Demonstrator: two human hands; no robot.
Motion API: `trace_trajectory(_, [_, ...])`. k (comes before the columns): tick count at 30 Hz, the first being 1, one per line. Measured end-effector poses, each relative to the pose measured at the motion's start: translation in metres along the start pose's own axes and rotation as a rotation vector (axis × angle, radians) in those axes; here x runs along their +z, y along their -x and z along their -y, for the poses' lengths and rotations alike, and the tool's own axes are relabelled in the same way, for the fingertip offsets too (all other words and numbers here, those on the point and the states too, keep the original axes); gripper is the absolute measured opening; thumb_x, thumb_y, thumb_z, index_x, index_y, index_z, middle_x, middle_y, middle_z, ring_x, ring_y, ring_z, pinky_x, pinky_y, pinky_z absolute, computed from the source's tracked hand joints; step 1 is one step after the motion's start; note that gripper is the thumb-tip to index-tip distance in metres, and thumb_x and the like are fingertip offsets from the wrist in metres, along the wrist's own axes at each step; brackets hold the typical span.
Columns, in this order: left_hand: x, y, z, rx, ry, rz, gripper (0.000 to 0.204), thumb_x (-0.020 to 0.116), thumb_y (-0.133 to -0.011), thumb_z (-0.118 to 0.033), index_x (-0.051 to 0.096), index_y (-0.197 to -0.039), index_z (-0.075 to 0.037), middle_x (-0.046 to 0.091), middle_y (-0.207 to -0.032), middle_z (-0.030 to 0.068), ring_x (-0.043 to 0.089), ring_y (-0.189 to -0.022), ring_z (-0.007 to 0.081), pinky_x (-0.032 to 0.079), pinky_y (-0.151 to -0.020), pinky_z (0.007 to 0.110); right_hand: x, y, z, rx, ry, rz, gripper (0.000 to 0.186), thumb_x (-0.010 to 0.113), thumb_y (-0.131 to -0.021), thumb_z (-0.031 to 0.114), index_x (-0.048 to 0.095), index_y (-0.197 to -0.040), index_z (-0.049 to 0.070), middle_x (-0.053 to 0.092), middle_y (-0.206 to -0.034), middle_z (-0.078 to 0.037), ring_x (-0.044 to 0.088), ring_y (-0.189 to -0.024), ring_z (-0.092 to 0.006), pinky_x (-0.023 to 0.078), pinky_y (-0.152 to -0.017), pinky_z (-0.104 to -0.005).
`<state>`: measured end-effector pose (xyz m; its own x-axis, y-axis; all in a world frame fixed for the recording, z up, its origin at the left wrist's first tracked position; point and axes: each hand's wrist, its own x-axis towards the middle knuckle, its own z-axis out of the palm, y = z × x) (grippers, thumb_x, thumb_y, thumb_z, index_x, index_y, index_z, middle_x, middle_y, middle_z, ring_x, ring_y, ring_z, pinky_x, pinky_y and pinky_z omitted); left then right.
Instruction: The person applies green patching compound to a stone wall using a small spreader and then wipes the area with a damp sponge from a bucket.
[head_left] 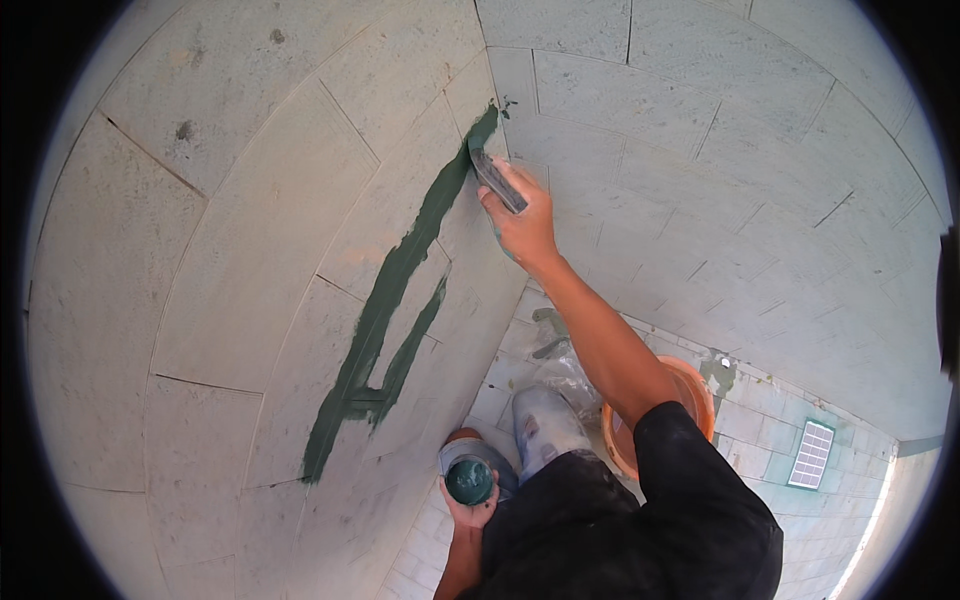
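Note:
My right hand (522,222) is raised against a pale tiled wall (250,250) and grips a flat grey spreading tool (494,175), whose edge lies at the top of a dark green streak of paste (395,285) running down a tile joint. A second, shorter green streak (412,345) runs beside it lower down. My left hand (470,505) is held low near my waist and cups a ball of dark green paste (469,481) on a small round grey holder.
An orange bucket (697,390) stands on the tiled floor below my right arm, beside crumpled clear plastic (565,365). A white floor grate (811,454) lies at the lower right. My grey-spattered trouser leg (545,425) is in the corner where two tiled walls meet.

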<state>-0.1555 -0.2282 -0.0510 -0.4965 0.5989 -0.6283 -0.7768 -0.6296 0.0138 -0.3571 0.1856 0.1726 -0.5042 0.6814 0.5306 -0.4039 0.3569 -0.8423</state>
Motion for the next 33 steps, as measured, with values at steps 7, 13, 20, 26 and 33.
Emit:
trace_trajectory(7, [-0.005,0.001,-0.001,-0.014,0.007,0.079,0.068,0.058,-0.08,-0.064,0.06,-0.122,-0.01,0.059,-0.125,0.0188,0.058,-0.11,0.0391,0.054,-0.089,0.046,0.024,0.098,0.062,-0.247,0.036,0.137,0.054,0.074,-0.069,-0.009,0.062,-0.12,0.002,0.066,-0.109,-0.013,0.058,-0.091,-0.0271,0.048,-0.081,-0.0314])
trace_trajectory(13, [0.001,0.003,0.003,0.011,-0.039,0.052,0.069,0.053,-0.082,-0.066,0.061,-0.12,-0.009,0.06,-0.121,0.0185,0.057,-0.109,0.0391,0.054,-0.088,0.046,0.007,0.108,0.08,-0.254,-0.137,0.245,0.045,0.071,-0.075,-0.006,0.063,-0.119,0.001,0.065,-0.106,-0.013,0.057,-0.088,-0.0257,0.047,-0.079,-0.032])
trace_trajectory(20, [0.015,0.004,0.008,0.057,-0.058,-0.045,0.072,0.048,-0.084,-0.07,0.061,-0.119,-0.009,0.061,-0.118,0.0179,0.057,-0.107,0.0385,0.055,-0.085,0.044,0.036,0.084,0.063,-0.181,0.112,-0.036,0.047,0.07,-0.074,-0.005,0.062,-0.12,0.0,0.065,-0.109,-0.014,0.054,-0.092,-0.0278,0.045,-0.08,-0.0354])
trace_trajectory(26, [0.019,0.012,0.006,0.045,0.017,0.113,0.071,0.049,-0.085,-0.069,0.056,-0.126,-0.011,0.061,-0.121,0.0125,0.057,-0.111,0.0346,0.053,-0.088,0.047,0.039,0.184,0.128,-0.301,-0.086,0.379,0.057,0.072,-0.063,-0.012,0.064,-0.118,0.002,0.065,-0.105,-0.011,0.053,-0.084,-0.0282,0.047,-0.075,-0.0344])
trace_trajectory(33, [0.038,0.028,0.041,0.09,-0.212,0.151,0.063,0.05,-0.091,-0.057,0.046,-0.136,-0.014,0.049,-0.139,0.009,0.051,-0.122,0.027,0.046,-0.1,0.047,-0.05,0.276,0.163,0.262,0.454,1.085,0.045,0.066,-0.073,0.008,0.049,-0.113,-0.004,0.065,-0.085,-0.022,0.067,-0.083,-0.0362,0.053,-0.069,-0.0428])
